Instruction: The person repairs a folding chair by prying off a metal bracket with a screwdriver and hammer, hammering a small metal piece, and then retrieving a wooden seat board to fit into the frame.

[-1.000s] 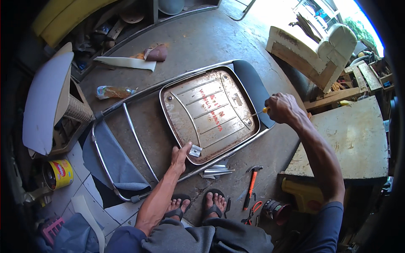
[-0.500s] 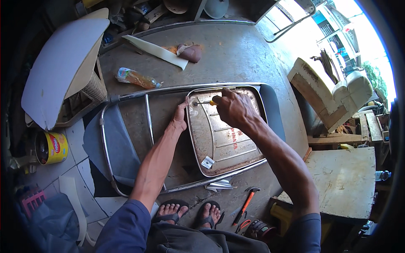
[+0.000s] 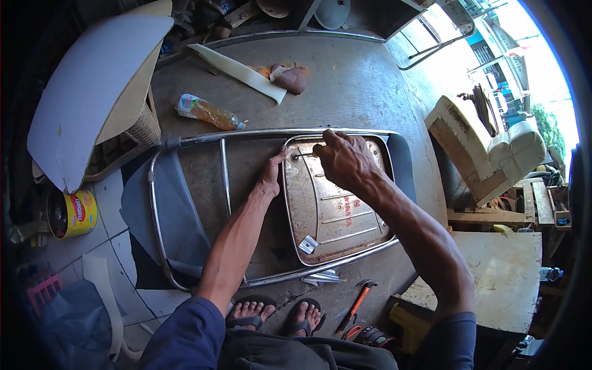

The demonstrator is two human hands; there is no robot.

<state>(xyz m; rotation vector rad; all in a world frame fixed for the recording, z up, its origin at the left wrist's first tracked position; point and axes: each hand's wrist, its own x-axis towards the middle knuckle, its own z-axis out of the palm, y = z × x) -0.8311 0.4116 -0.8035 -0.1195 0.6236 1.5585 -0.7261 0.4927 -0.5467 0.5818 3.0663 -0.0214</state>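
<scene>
My left hand (image 3: 270,172) grips the left rim of a rusty metal seat plate (image 3: 364,229), which sits inside a chrome chair frame (image 3: 224,172) lying on the floor. My right hand (image 3: 345,160) is closed round a screwdriver (image 3: 317,152) with a yellow handle, mostly hidden by my fingers; its shaft points at a fastener (image 3: 296,157) in the plate's upper left corner. A small metal bracket (image 3: 308,244) rests on the plate's lower left. Grey-blue fabric (image 3: 157,203) lies under the frame's left end.
Metal strips (image 3: 320,276), a hammer (image 3: 358,299) and scissors (image 3: 353,332) lie near my feet. Around stand a white-topped stack (image 3: 86,86), a yellow tin (image 3: 74,213), an upholstered wooden piece (image 3: 468,154) and a worn board (image 3: 493,271). A plastic bottle (image 3: 209,112) lies beyond the frame.
My right hand has moved with the screwdriver from the plate's right edge to its upper left corner. My left hand has left the bracket's side and moved up the left rim.
</scene>
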